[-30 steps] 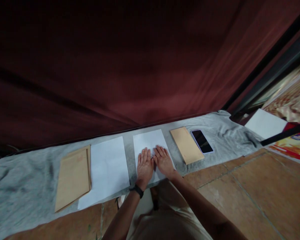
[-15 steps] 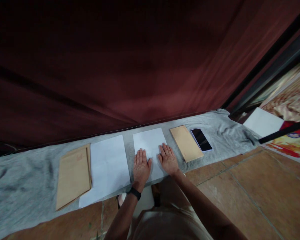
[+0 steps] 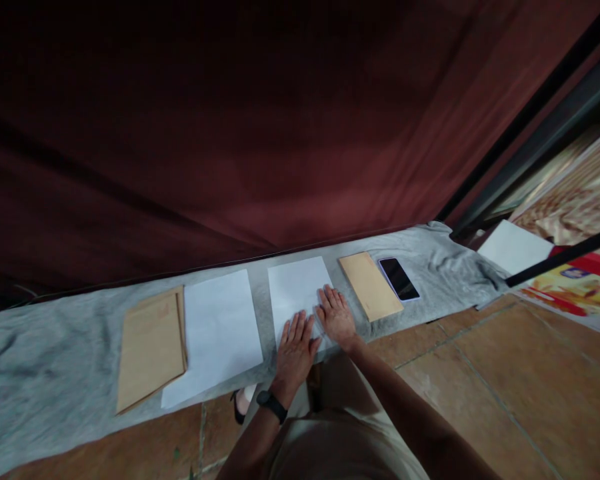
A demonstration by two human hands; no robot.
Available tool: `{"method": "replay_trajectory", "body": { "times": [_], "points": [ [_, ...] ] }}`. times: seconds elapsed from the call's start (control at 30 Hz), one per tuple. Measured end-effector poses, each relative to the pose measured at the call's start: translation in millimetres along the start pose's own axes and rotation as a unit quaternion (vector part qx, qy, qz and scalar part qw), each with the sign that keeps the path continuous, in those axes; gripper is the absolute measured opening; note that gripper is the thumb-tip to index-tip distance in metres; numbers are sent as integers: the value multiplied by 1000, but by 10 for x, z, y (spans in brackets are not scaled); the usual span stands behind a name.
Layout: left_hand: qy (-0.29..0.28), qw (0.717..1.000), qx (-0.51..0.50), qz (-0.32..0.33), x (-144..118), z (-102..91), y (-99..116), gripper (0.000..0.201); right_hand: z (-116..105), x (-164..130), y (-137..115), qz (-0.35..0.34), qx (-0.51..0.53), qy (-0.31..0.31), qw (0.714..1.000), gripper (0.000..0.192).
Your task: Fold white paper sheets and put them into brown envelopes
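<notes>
Both my hands lie flat on a white sheet of paper (image 3: 297,288) spread on a grey cloth (image 3: 55,363). My left hand (image 3: 297,350), with a black band at the wrist, presses the sheet's near edge with its fingers apart. My right hand (image 3: 336,316) rests palm down on the sheet's right side, fingers spread. Neither hand grips anything. To the right of the sheet lie a small brown envelope (image 3: 369,286) and a dark phone (image 3: 399,279).
Left of my hands are a larger white sheet (image 3: 220,327) and a big brown envelope (image 3: 151,347). A dark red curtain (image 3: 260,127) hangs behind the cloth. Tiled floor (image 3: 510,380) extends to the right, with another white sheet (image 3: 514,247) at the far right.
My left hand has slid back toward me to the sheet's near edge, moving closer to my right hand. One second ago both hands lay side by side at the sheet's middle.
</notes>
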State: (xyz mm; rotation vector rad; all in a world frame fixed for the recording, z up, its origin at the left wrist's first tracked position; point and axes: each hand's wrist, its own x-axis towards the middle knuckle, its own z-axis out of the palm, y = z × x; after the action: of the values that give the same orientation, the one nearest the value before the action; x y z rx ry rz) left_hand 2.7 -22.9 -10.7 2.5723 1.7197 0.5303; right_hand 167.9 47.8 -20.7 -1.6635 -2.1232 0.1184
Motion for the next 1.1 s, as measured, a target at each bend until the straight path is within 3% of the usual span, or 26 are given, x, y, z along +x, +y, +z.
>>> {"method": "replay_trajectory", "body": {
  "times": [0.2,0.37,0.53,0.7,0.87,1.1],
  "points": [
    [17,999,19,-36,75,31,-65,52,40,-5,28,-20,-26,25,999,53],
    [42,997,24,-68,574,4,-258,54,76,297,-91,-30,-21,13,999,52],
    [11,994,36,-98,978,157,-489,55,242,736,-183,-69,-30,-28,997,49],
    [-1,992,50,-118,982,294,-627,55,339,926,-63,-74,-55,-35,995,48],
    [24,989,56,-137,947,302,-656,60,299,974,65,-37,-62,1,997,50],
    [23,988,49,-143,953,292,-634,60,239,1020,90,-18,-53,2,998,50]
  ]
}}
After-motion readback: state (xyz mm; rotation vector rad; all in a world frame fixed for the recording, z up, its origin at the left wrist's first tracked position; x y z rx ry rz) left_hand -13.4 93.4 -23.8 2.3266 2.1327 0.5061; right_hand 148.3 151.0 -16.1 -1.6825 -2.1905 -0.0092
